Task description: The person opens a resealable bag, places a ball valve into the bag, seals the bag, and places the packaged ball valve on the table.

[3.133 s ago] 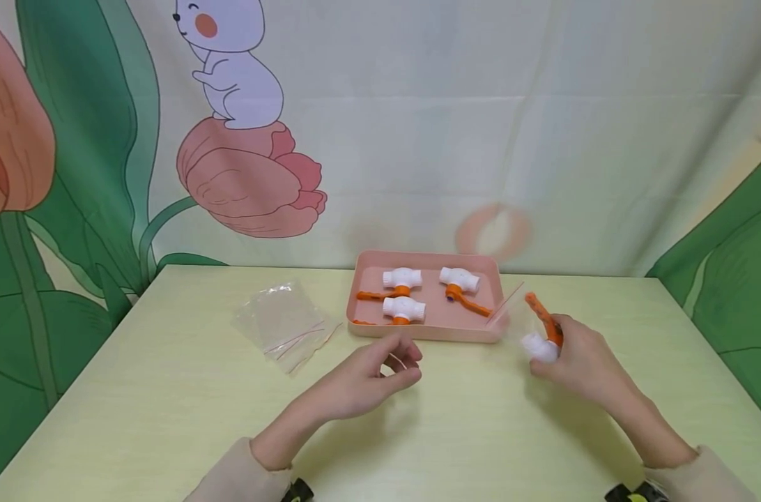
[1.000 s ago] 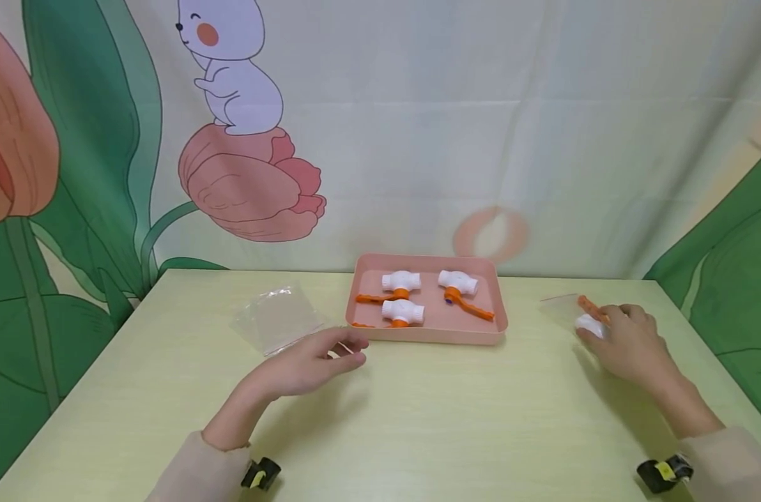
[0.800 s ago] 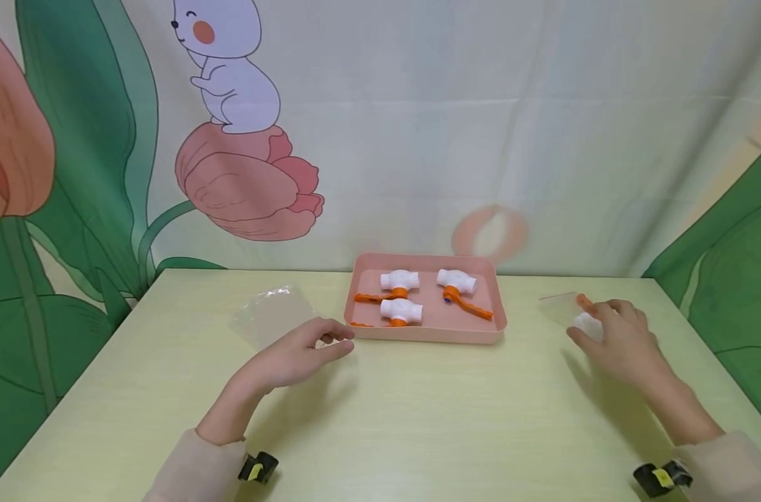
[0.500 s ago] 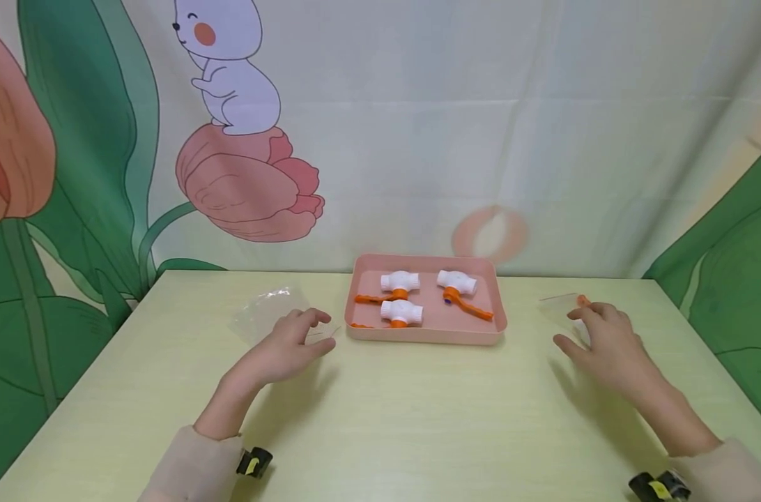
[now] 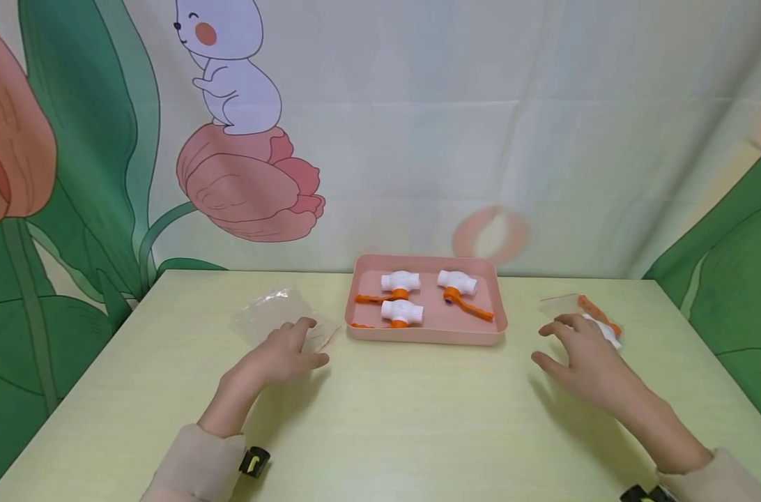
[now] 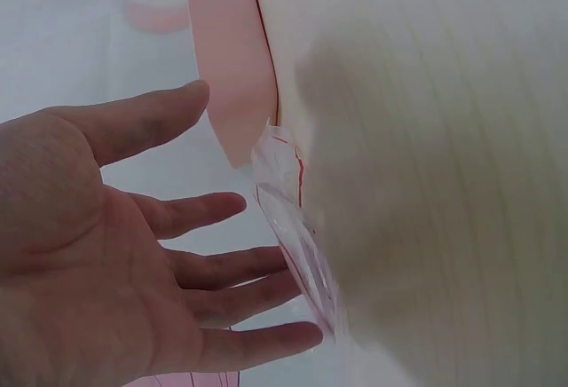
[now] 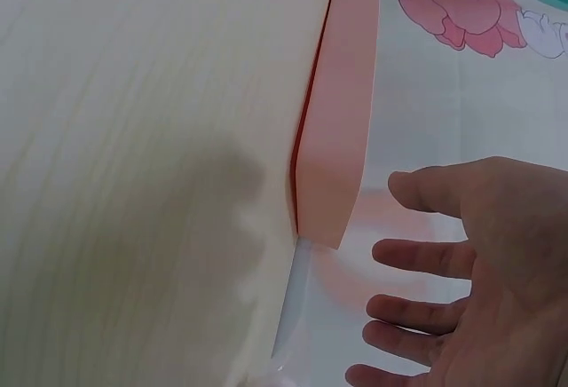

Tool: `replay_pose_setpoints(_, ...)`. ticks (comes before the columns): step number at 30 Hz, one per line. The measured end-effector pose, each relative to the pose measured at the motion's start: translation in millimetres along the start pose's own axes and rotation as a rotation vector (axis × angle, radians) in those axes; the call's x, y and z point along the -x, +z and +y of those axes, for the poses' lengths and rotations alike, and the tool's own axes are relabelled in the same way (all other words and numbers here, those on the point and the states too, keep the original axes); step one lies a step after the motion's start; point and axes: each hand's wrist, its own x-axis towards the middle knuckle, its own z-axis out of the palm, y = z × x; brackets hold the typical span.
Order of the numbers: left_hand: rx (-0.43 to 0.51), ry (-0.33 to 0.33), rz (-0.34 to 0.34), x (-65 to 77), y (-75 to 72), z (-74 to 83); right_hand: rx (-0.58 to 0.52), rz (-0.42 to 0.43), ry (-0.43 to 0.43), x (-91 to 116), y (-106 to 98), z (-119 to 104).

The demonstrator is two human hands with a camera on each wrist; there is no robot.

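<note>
My left hand (image 5: 277, 357) hovers with spread fingers over the front of the clear zip bags (image 5: 270, 314) on the table's left side. In the left wrist view its fingertips overlap the red-lined edge of a bag (image 6: 297, 218), and nothing is gripped. My right hand (image 5: 584, 359) is held with its fingers apart at the right, holding nothing. Just beyond it lies a white valve with an orange handle (image 5: 596, 312) inside a clear zip bag (image 5: 559, 305). The right wrist view shows the right palm (image 7: 515, 272) bare, the fingers extended.
A pink tray (image 5: 443, 336) stands at the back middle between the hands. In it lie three white valves with orange handles, one valve (image 5: 458, 282) at the right and two at the left. A printed curtain (image 5: 405, 139) hangs behind the table (image 5: 418, 418).
The right hand carried the bagged valve to the right, set it down, let go and drew back leftward. The left hand moved left from in front of the tray to the empty bags.
</note>
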Motion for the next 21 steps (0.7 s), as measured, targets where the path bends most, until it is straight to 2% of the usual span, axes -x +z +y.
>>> replay_pose_setpoints(5,0.019,0.001,-0.008,2.1,0.7,0.9,-0.005,-0.019,0.001,1,1,-2)
replay_pose_setpoints(13,0.077,0.046,-0.049,6.7,-1.0,7.4,0.009,-0.027,-0.021,1,5,-2)
replay_pose_setpoints(18,0.005,0.103,-0.048,8.0,-8.3,7.8,0.009,-0.038,-0.02,0,5,-5)
replay_pose_setpoints(21,-0.074,0.161,-0.085,6.1,-13.2,3.8,0.002,-0.046,-0.022,0,5,-7)
